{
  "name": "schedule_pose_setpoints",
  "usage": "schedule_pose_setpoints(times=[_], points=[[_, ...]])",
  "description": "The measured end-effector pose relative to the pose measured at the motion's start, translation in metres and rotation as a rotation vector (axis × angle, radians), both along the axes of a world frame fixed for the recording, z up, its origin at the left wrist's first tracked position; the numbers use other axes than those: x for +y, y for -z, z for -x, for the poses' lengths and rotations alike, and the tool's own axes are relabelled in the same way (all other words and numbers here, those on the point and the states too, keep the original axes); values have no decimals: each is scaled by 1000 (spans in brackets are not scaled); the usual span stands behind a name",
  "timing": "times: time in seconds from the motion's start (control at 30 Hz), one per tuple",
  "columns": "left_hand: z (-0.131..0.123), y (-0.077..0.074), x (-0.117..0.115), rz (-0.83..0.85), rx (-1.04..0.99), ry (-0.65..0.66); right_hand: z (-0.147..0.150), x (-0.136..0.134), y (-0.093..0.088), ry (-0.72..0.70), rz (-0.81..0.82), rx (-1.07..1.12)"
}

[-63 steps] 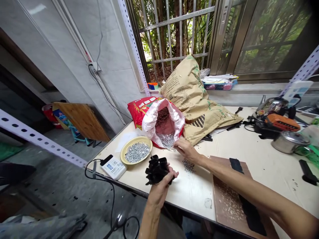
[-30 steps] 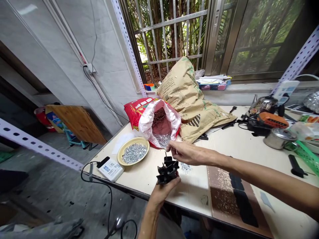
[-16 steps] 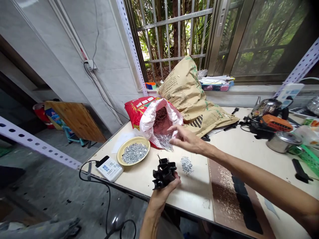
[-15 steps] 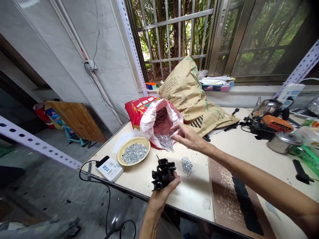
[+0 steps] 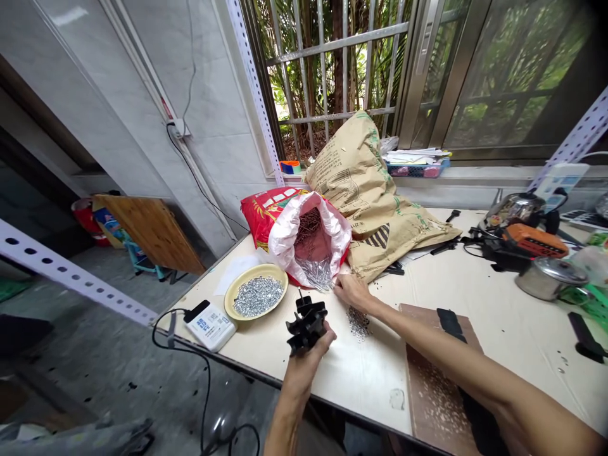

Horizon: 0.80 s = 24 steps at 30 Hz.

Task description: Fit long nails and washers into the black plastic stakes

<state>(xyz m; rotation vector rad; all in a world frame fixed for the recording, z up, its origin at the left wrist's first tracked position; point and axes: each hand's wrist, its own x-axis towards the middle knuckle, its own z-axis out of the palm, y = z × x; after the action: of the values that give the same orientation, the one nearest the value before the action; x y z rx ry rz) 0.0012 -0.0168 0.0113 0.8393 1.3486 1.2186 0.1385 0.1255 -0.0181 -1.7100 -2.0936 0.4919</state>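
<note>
My left hand (image 5: 311, 360) is wrapped round a cluster of black plastic parts (image 5: 305, 324) above the table's front edge. A thin metal pin or screw (image 5: 300, 294) sticks up from the top of the cluster. My right hand (image 5: 354, 292) is closed, fingertips at the mouth of the red and white bag (image 5: 285, 237), beside long silver screws or nails (image 5: 319, 271) lying in it. What those fingers hold, if anything, is hidden. Just below my right wrist lies a small pile of silver metal pieces (image 5: 360, 324), nuts by their look.
A yellow bowl (image 5: 232, 311) of small silver pieces and a white box (image 5: 211, 326) with a cable stand at left. Behind leans a brown paper sack (image 5: 351, 164). A brown board (image 5: 427, 386) with black pieces lies at right, a metal pot (image 5: 546, 282) beyond.
My right hand has moved down from above the bag's opening to its lower right edge, and its fingers have closed. My left hand has tilted the black parts slightly.
</note>
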Motion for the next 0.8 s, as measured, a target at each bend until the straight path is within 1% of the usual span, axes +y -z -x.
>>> schedule_pose_setpoints(times=[0.07, 0.13, 0.17, 0.2, 0.23, 0.33, 0.37, 0.43, 0.5, 0.63, 0.7, 0.77, 0.8], points=[[-1, 4, 3, -10, -3, -50, -11, 0, -10, 35, -33, 2], [-3, 7, 6, -44, -6, -102, -25, -3, -26, 62, -76, 6], [-4, 8, 7, -58, -2, -120, -32, -6, -36, 53, -111, 16], [-5, 9, 9, -63, 3, -124, -40, -10, -47, 11, -160, 40], [-5, 8, 10, -62, 8, -122, -47, -16, -59, -61, -222, 79], [-8, 4, 15, -56, 38, -82, -61, -37, -94, -331, -419, 246], [-9, 2, 17, -59, 52, -60, -63, -44, -104, -395, -455, 288], [-11, -1, 20, -79, 79, -24, -63, -56, -117, -463, -468, 310], [-13, -4, 23, -106, 88, 5, -61, -63, -122, -498, -454, 256], [-16, -7, 26, -154, 118, 36, -56, -66, -119, -497, -438, 113], [-16, -8, 25, -172, 132, 26, -56, -62, -118, -542, -388, 136], [-13, -8, 22, -171, 139, -1, -57, -53, -116, -585, -316, 240], [-11, -9, 21, -157, 144, -22, -57, -46, -113, -574, -282, 301]])
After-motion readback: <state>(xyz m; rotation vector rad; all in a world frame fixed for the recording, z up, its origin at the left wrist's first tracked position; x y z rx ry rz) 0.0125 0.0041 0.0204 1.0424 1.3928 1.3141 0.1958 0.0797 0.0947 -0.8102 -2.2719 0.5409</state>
